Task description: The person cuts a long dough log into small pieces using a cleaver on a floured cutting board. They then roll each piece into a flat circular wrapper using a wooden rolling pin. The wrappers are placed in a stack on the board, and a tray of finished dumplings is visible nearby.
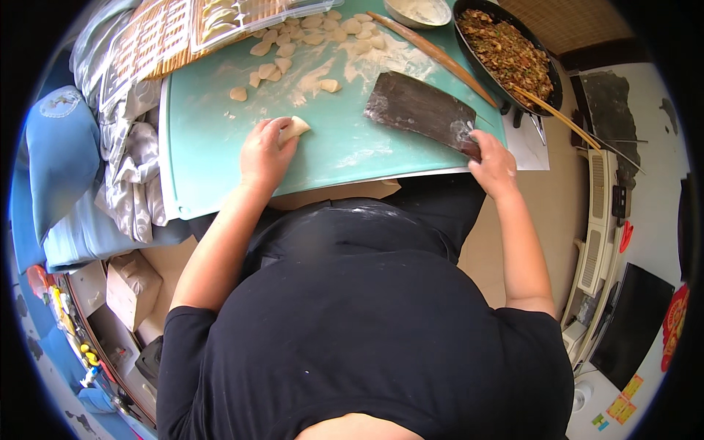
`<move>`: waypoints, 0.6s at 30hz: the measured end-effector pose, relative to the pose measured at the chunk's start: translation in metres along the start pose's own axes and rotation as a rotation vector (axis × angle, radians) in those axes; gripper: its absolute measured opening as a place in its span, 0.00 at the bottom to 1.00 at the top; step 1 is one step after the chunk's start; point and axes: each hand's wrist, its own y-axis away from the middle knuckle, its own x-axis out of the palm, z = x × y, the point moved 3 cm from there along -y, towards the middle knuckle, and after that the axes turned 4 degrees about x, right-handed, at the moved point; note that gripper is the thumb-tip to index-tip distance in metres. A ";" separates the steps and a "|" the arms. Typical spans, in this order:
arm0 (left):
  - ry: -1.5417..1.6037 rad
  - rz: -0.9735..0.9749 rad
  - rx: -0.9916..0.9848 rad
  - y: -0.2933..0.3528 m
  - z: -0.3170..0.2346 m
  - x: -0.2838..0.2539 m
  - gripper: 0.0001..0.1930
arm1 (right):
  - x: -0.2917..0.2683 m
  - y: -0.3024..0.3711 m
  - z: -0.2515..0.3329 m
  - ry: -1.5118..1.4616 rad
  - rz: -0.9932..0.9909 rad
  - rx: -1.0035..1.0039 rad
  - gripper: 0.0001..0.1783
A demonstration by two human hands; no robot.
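My left hand (pixel 269 155) is closed round a short roll of pale dough (pixel 295 130), whose end sticks out past my fingers just above the green mat (pixel 213 169). At the right, my right hand (pixel 493 165) grips the near right end of a cleaver (pixel 414 110) with a broad, dark, flour-smudged blade. The cleaver lies flat or nearly flat over the mat, its wide end pointing to the far left. Its handle is mostly hidden in my fingers. Several small cut dough pieces (pixel 282 51) lie scattered on the floury far part of the mat.
A wooden rolling pin (pixel 433 55) slants beyond the cleaver. A black pan of chopped filling (pixel 506 55) with chopsticks (pixel 557 117) across its rim stands at the far right, beside a bowl of flour (pixel 419 10). A tray of dumplings (pixel 220 18) sits at the far left.
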 end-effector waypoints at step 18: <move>0.125 -0.245 -0.003 0.017 0.006 -0.003 0.07 | -0.027 -0.025 0.161 -0.427 0.157 -0.304 0.12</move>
